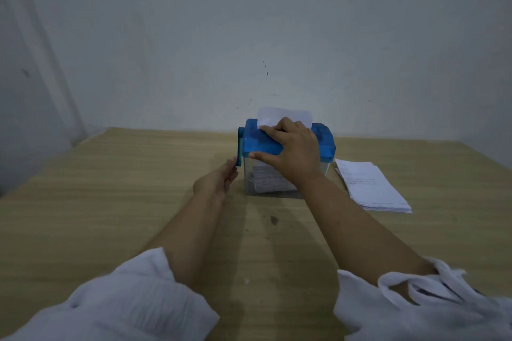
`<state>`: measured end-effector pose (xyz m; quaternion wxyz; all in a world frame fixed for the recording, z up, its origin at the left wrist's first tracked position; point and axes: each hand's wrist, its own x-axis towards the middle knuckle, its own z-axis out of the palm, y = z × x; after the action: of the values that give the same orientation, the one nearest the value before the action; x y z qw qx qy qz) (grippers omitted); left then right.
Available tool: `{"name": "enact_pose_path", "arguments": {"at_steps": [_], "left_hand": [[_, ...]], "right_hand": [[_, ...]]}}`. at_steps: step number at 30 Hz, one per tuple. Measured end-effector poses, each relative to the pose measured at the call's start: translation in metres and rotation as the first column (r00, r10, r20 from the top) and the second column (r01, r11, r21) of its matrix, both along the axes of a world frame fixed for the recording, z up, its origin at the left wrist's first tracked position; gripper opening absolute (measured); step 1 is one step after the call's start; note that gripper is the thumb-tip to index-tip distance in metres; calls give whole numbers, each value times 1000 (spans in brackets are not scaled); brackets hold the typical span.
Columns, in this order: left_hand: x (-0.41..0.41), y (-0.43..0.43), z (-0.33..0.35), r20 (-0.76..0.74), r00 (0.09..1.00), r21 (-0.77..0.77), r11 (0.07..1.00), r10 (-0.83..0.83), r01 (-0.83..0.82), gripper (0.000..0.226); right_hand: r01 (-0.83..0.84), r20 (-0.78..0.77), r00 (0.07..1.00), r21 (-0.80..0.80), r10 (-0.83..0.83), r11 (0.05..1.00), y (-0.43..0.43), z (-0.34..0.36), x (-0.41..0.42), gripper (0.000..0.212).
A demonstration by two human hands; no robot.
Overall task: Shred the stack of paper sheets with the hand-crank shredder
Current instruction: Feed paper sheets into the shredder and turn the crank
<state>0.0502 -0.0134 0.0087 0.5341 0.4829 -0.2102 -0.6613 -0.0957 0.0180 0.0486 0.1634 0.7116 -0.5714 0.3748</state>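
Gripping shredder lid (260,141): right hand (293,152); left hand (216,181) at crank (240,147), fingers' hold unclear; bin (249,174) holds paper (267,181).

Hold of left hand (219,183) on crank (240,147) unclear, right hand (293,149) hiding shredder (324,142) front, paper stack (371,187) print unreadable.
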Motion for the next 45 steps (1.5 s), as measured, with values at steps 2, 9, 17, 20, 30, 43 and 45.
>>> {"name": "enact_pose_path", "arguments": {"at_steps": [2,9,17,20,30,43,45], "left_hand": [[-4,-3,-2,-62,997,11,999,45,-44,31],[-19,-31,12,-6,999,8,999,43,-43,9],[-20,-49,76,415,800,143,900,-433,412,90],[-22,-53,76,461,781,136,903,-422,408,81],[-22,-56,73,269,920,-66,947,-286,314,24],[-27,-56,75,143,958,-97,960,-249,264,10],[-28,-58,74,105,970,-132,964,-220,232,12]], "right_hand": [[-32,14,999,0,32,999,0,-1,0,67],[-19,1,1000,23,19,1000,-3,0,0,68],[7,-23,1000,45,-6,999,-5,0,-3,63],[25,-26,999,23,-25,999,-7,-1,-2,62],[20,-11,1000,80,-19,997,-4,2,0,65],[23,12,1000,123,-25,992,-2,4,1,65],[24,8,1000,142,-26,990,-1,5,1,65]]}}
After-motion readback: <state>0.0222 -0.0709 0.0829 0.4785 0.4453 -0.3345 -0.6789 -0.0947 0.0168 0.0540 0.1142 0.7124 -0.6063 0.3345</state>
